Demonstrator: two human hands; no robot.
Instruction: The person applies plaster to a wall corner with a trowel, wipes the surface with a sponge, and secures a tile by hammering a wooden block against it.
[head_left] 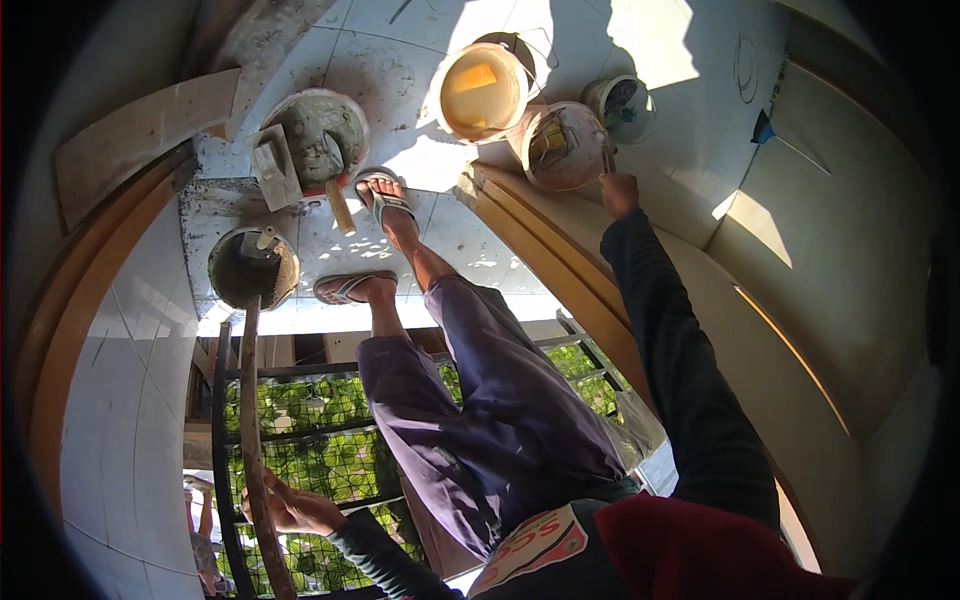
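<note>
My left hand [295, 508], low in the view, has its fingers closed around a long, narrow, stained strip [251, 400]. The strip's far end reaches a dark bucket [222, 278]. My right hand [619, 196] is stretched forward at the right, closed on a short, thin brownish tool [608, 160]; its kind is hard to make out. This tool sits at the rim of a pinkish bucket [562, 178] with yellowish things inside. Close behind stands a bucket of cloudy water [490, 105] with a yellow sponge [474, 78] in it.
A mortar bucket [335, 118] holds a wooden-handled trowel [341, 208], with a grey flat block [275, 172] on its rim. A smaller bucket [640, 118] stands far right. Wooden frames [560, 250] flank my sandalled feet [390, 203]. A black grille [300, 430] and another person [203, 540] are at lower left.
</note>
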